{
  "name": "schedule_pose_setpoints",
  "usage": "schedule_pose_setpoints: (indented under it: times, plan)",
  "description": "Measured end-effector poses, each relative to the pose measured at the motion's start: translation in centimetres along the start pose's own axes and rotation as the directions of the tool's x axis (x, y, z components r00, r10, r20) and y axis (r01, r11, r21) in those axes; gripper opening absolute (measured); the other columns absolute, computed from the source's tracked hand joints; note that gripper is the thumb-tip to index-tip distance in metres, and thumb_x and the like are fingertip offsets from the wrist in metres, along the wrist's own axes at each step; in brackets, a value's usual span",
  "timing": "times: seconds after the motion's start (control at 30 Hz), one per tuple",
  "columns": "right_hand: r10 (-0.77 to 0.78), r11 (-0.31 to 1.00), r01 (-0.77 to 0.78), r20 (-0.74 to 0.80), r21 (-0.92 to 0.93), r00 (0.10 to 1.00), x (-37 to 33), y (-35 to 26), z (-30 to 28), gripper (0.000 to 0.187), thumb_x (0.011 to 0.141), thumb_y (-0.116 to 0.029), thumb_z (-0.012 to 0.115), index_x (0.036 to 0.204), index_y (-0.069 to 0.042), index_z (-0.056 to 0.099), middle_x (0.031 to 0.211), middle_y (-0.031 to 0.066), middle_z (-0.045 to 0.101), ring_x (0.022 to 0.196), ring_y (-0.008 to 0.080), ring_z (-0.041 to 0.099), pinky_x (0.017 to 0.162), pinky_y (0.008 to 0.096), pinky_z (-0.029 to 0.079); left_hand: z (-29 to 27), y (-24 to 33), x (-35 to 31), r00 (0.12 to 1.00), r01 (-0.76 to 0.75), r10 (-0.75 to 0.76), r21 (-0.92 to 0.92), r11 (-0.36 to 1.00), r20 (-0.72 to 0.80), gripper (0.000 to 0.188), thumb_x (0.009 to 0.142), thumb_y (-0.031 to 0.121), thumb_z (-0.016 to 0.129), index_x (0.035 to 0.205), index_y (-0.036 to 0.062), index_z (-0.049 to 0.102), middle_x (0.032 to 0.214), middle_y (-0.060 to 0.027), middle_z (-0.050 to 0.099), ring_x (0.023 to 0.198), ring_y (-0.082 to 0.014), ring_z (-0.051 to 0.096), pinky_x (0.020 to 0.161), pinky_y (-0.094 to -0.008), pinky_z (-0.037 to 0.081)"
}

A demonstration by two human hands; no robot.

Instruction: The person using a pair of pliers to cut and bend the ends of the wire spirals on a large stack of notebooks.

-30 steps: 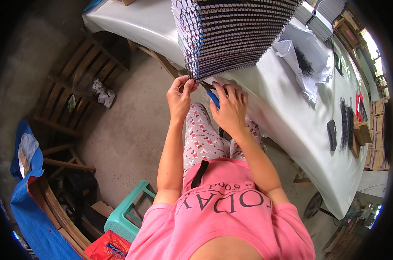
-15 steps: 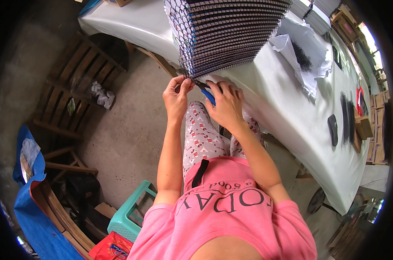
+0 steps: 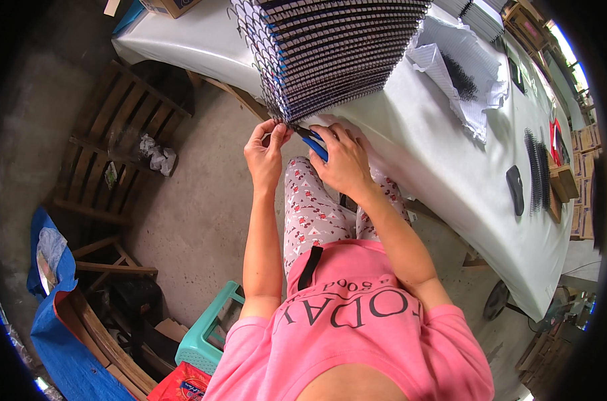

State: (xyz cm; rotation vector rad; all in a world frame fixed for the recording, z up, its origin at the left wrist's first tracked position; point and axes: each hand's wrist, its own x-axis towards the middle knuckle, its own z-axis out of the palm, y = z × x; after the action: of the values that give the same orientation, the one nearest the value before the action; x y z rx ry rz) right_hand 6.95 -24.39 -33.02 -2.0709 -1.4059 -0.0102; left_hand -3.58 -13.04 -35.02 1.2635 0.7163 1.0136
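A tall stack of coil-bound books (image 3: 337,53) with black spiral bindings stands at the table's near edge, above my hands. My right hand (image 3: 343,159) is closed round pliers (image 3: 315,148) with blue handles, and their dark jaws reach the stack's lower left corner. Beside the jaws, my left hand (image 3: 267,152) is closed in a pinch at that same corner. It seems to be at a coil end, but what lies between the fingertips is too small to make out.
The white-covered table (image 3: 444,177) runs to the right, bearing crumpled white wrap (image 3: 460,80) with loose black coils and a row of black coils (image 3: 536,170). Wooden pallets (image 3: 109,140) lean at left. A green stool (image 3: 206,331) stands at lower left.
The whole view has shifted slightly, with the stack now a little further left. Both hands stay at the stack's corner, and the pliers remain in my right hand.
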Motion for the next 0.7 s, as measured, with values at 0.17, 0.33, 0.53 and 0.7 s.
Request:
schedule_pose_setpoints:
  times: [0.17,0.33,0.53,0.7]
  plan:
    - [-0.003,1.0,0.002,-0.015,-0.028,1.0,0.6,0.8,0.3,0.036,0.078,-0.028,0.063,0.107,-0.007,0.059,0.091,0.0155,0.061,0.082,0.0336,0.06,0.074,0.0446,0.047,0.2,-0.3,-0.2,1.0,-0.013,0.013,0.017,1.0,-0.015,0.023,0.088,0.012,0.062,0.098,-0.0082,0.059,0.091,-0.0107,0.063,0.082,-0.0164,0.064,0.077,-0.0261,0.054]
    - [0.107,0.994,-0.108,0.036,0.02,0.994,0.2,1.5,1.4,0.027,0.077,-0.027,0.066,0.093,-0.006,0.061,0.073,0.0153,0.063,0.069,0.0381,0.061,0.064,0.0468,0.049,0.6,-0.5,-0.3,0.999,-0.045,0.046,0.027,0.999,-0.029,0.024,0.088,0.012,0.062,0.099,-0.0086,0.059,0.09,-0.0101,0.063,0.082,-0.0162,0.064,0.076,-0.0264,0.054]
    - [-0.077,0.954,0.022,-0.173,-0.298,0.982,0.0,0.5,-1.7,0.036,0.071,-0.023,0.07,0.104,-0.01,0.06,0.092,0.0092,0.059,0.09,0.0273,0.057,0.084,0.0405,0.041,0.5,-0.4,-0.4,0.996,-0.082,0.084,0.078,0.994,-0.026,0.02,0.086,0.006,0.063,0.1,-0.0086,0.059,0.088,-0.0107,0.065,0.079,-0.0158,0.065,0.073,-0.026,0.053]
    - [-0.055,0.973,0.02,-0.145,-0.23,0.988,0.4,0.5,-1.3,0.044,0.066,-0.023,0.072,0.106,-0.009,0.058,0.101,0.0101,0.055,0.099,0.026,0.052,0.093,0.0465,0.033,0.6,-0.4,-0.7,0.997,-0.07,0.072,0.075,0.995,-0.02,0.022,0.087,0.009,0.063,0.099,-0.0078,0.059,0.089,-0.009,0.063,0.08,-0.0151,0.063,0.075,-0.0263,0.053]
